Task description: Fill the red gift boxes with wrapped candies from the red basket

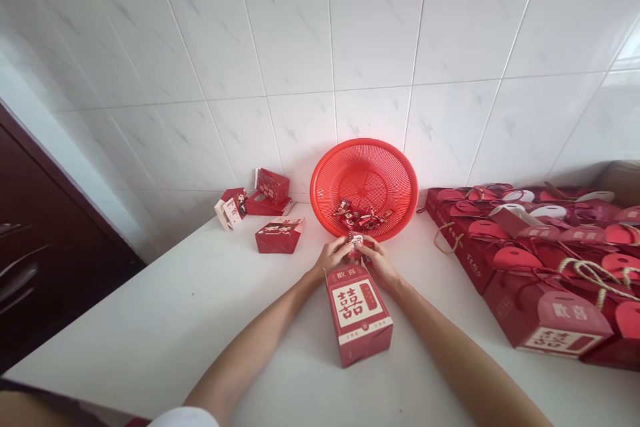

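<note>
A red box with white panels and Chinese characters (357, 313) lies on its side on the white table, its flapped end toward the basket. Just beyond that end, my left hand (333, 257) and my right hand (379, 263) meet, fingers closed around a small red and white wrapped piece (356, 240). Both hands hold it, near the front rim of a red plastic basket (364, 143). Several small wrapped pieces (363, 217) rest in the bottom of the basket, which leans against the wall.
Small red boxes (277, 237) and an opened carton (233, 210) stand at the back left of the white table (200, 320). Rows of red boxes with cords (540, 307) fill the right side. A tiled wall (300, 33) rises behind.
</note>
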